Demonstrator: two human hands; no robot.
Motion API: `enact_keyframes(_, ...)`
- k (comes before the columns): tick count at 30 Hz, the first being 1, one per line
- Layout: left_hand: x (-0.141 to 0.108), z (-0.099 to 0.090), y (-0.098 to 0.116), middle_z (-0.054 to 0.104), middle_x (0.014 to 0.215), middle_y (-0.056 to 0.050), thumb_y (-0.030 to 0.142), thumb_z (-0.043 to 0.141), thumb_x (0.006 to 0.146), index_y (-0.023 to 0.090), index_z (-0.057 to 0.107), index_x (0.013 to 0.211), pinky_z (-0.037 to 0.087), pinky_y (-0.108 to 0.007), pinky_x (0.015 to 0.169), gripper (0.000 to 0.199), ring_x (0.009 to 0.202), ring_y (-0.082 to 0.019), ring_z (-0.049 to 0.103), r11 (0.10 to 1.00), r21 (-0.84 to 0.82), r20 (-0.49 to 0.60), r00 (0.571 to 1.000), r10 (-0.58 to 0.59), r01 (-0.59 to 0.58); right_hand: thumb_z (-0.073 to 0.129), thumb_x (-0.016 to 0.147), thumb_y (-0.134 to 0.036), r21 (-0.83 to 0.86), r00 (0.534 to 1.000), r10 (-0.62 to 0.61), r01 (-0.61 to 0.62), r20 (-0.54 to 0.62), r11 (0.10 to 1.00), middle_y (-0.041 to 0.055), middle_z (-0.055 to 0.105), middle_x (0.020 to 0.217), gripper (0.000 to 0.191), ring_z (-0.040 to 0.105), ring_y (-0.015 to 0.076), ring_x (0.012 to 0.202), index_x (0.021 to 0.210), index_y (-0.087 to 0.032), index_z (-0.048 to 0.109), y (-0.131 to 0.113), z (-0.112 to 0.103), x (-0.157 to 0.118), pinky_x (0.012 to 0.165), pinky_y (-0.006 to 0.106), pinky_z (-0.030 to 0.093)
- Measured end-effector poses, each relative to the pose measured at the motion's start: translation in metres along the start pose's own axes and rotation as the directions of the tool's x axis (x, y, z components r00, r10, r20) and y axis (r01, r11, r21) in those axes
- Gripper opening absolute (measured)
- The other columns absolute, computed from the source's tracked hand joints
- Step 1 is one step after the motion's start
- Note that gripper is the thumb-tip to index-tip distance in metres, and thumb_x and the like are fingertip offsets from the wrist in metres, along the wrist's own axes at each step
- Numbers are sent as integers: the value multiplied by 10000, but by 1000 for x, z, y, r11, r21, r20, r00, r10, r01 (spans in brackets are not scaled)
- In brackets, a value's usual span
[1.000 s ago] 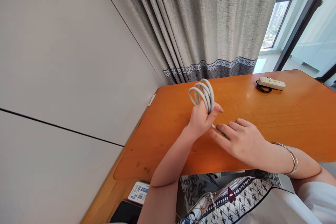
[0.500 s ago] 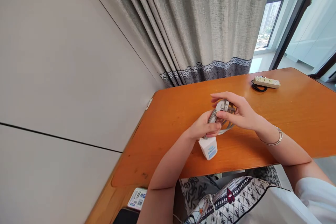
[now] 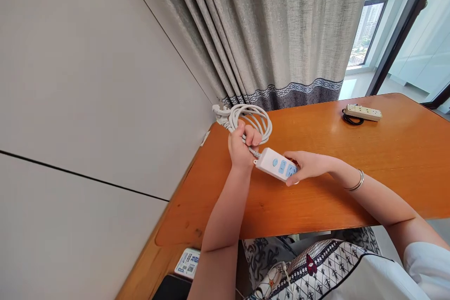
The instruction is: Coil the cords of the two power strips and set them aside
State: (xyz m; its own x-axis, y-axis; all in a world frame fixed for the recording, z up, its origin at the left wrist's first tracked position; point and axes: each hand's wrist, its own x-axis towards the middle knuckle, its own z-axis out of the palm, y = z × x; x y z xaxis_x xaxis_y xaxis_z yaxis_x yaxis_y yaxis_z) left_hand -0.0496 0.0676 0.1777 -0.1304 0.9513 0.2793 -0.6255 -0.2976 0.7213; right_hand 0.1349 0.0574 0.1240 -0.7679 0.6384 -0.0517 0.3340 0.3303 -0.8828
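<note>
A white power strip (image 3: 277,165) with blue sockets is held above the orange-brown table, its socket face turned up toward me. My right hand (image 3: 305,167) grips its right end, thumb on the near side and fingers on the far side. My left hand (image 3: 245,143) is closed round the coiled white cable (image 3: 262,119), just left of the strip. Loops of the cable stand up above my left fist. The white plug (image 3: 221,112) sticks out at the upper left of the coil.
A second, cream power strip (image 3: 363,112) with a black cord lies at the back right of the table (image 3: 393,164). A white printed card (image 3: 187,263) and a black object (image 3: 172,288) are at the lower left. A curtain (image 3: 288,33) hangs behind the table.
My left hand has moved up and left with the coil and plug. The strip has turned and now lies across, its sockets showing. My right hand has moved from the plug to the strip's end.
</note>
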Motion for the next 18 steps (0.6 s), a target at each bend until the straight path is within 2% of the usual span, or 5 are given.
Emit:
enact_keyframes(3,12,-8,-1,356,449,64,233,590,843,202,356,574,414,-186,527,358,473,-98,515,989,149,-67,997,22,-12,776,767,-382,-327,966,-97,14,-239,945,75,631,1019,526,601,202,875,1204,-164,580,-20,-5,-17,755,326,498)
enact_keyframes(8,20,-17,-3,392,476,38,183,537,822,196,381,550,451,-207,586,314,548,-120,540,970,172,75,980,-186,171,639,895,-339,-620,782,-447,101,-434,778,102,626,1090,397,603,237,986,1279,-244,604,-36,-22,-44,883,391,494)
enact_keyframes(10,19,-16,-4,370,467,28,170,484,818,199,378,546,450,-216,573,294,546,-131,524,940,138,182,925,-333,311,660,881,-427,-558,672,-513,176,-534,811,101,627,1142,443,600,242,1026,1284,-261,580,-34,-26,-46,916,402,496)
enact_keyframes(13,13,-13,-11,366,469,25,159,460,797,196,381,546,409,-220,501,266,467,-119,451,859,169,241,824,-512,484,685,805,-600,-346,564,-414,230,-714,910,116,609,1197,727,603,256,1032,1406,-270,443,-24,-29,-39,887,422,524)
enact_keyframes(18,5,-19,-39,543,567,6,161,541,691,162,580,698,466,-246,547,40,520,-135,549,762,247,175,745,-643,599,633,782,-704,-24,605,-221,317,-765,948,115,607,1249,863,591,254,1126,1475,-270,357,-8,-37,-19,966,431,505)
